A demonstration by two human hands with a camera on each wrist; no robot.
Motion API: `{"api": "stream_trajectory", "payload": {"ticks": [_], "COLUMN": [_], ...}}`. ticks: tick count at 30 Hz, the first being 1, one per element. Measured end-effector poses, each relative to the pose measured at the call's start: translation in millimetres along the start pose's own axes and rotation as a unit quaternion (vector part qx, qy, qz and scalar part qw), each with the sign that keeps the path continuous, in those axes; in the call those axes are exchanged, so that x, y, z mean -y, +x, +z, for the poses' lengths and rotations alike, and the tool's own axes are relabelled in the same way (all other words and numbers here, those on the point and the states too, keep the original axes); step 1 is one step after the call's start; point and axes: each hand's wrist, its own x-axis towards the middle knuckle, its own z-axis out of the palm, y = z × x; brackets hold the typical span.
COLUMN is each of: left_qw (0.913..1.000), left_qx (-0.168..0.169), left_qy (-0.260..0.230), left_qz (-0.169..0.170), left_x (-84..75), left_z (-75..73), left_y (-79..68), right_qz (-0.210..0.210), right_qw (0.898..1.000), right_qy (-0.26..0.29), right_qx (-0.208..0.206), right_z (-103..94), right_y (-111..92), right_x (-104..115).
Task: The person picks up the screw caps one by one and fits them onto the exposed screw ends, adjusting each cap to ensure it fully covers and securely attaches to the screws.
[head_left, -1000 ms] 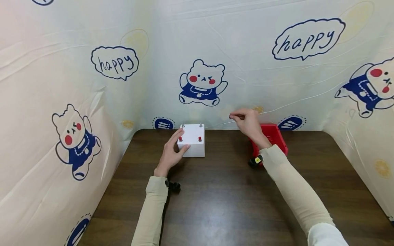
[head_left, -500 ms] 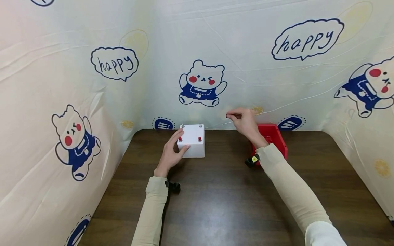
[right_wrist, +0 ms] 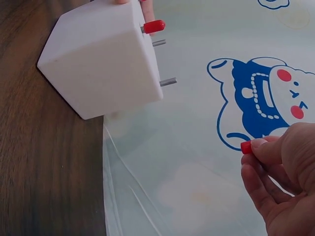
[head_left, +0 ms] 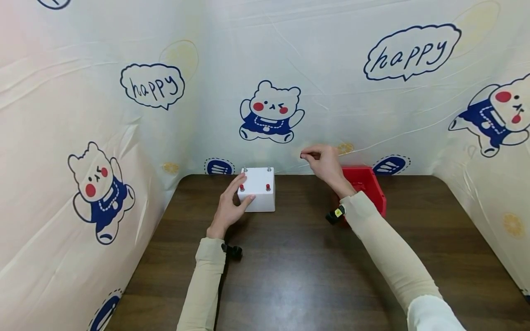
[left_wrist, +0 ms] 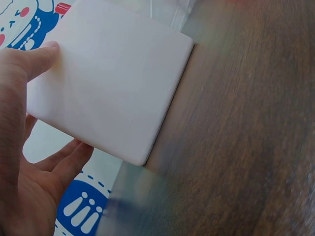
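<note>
A white box (head_left: 260,202) stands near the table's back edge, metal pins rising from its top. Red caps (head_left: 267,187) cover the two front pins, while the two back pins (right_wrist: 168,82) are bare metal. My left hand (head_left: 227,209) grips the box at its left side, thumb on the front face and fingers round toward the back. Up and to the right of the box, my right hand (head_left: 328,166) pinches a small red cap (right_wrist: 246,147) between thumb and index finger, apart from the pins.
A red bin (head_left: 376,193) with red pieces inside stands behind my right forearm, partly hidden by it. The brown wooden table (head_left: 290,276) meets a printed cloth (head_left: 198,115) at the back and sides.
My right hand has moved a little to the left, toward the box, with the red cap in its fingers. My left hand and the box have stayed in place.
</note>
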Motion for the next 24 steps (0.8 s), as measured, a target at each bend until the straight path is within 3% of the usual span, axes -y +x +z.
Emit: {"api": "stream_trajectory", "payload": {"ticks": [24], "left_qw": [0.9999], "left_qx": [-0.005], "left_qy": [-0.002], "left_qz": [0.012], "left_x": [-2.0], "left_z": [0.0], "left_y": [-0.9], "right_qz": [-0.006], "right_qw": [1.000], "right_qy": [-0.007], "right_qx": [0.009], "right_z": [18.6], "right_y": [6], "right_x": [11]}}
